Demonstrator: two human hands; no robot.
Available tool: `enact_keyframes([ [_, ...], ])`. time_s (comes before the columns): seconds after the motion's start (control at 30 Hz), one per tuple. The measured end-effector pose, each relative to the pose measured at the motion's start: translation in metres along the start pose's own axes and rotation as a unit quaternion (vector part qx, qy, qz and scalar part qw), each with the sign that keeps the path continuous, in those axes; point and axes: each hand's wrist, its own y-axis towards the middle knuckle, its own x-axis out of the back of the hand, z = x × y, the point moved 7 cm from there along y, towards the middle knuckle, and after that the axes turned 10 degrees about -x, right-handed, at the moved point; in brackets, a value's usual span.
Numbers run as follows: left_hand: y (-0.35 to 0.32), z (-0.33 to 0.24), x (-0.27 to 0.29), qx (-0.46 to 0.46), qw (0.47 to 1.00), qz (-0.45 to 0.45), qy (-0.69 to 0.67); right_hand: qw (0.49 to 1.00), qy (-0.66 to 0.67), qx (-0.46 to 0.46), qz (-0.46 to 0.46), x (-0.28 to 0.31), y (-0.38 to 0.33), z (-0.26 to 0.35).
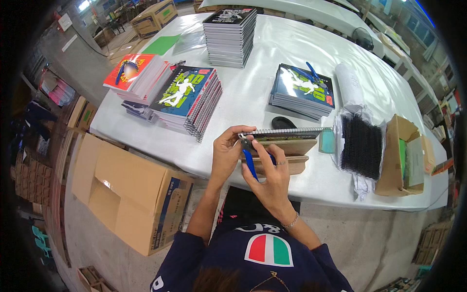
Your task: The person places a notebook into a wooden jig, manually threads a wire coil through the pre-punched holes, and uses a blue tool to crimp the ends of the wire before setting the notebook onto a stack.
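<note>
On the white table (pixel 272 53), both hands' grip: left hand (pixel 226 151) holds spiral notebook (pixel 282 132), right hand (pixel 272 177) squeezes blue pliers (pixel 250 163)

The table (pixel 272 53) is covered in glossy white. The pliers (pixel 250 163) have bright blue handles. The nearest notebook stack (pixel 187 95) shows blue, green and black covers with a white figure; the far-left stack (pixel 131 70) is red and yellow. The open box (pixel 131 194) is plain brown cardboard.
</note>
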Motion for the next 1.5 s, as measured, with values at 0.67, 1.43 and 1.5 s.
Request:
enact_keyframes([
  [0.67,-0.009,-0.001,0.002,-0.044,0.996,-0.039,0.073,0.589,0.618,-0.387,0.35,-0.043,-0.02,-0.009],
  [1.43,0.176,-0.153,0.07,-0.214,0.932,0.001,0.291,0.967,-0.198,-0.145,-0.076,0.079,-0.042,-0.175],
  [1.5,0.21,-0.161,0.065,-0.268,0.865,0.073,0.419,0.966,-0.201,-0.145,-0.075,0.078,-0.042,-0.174],
])
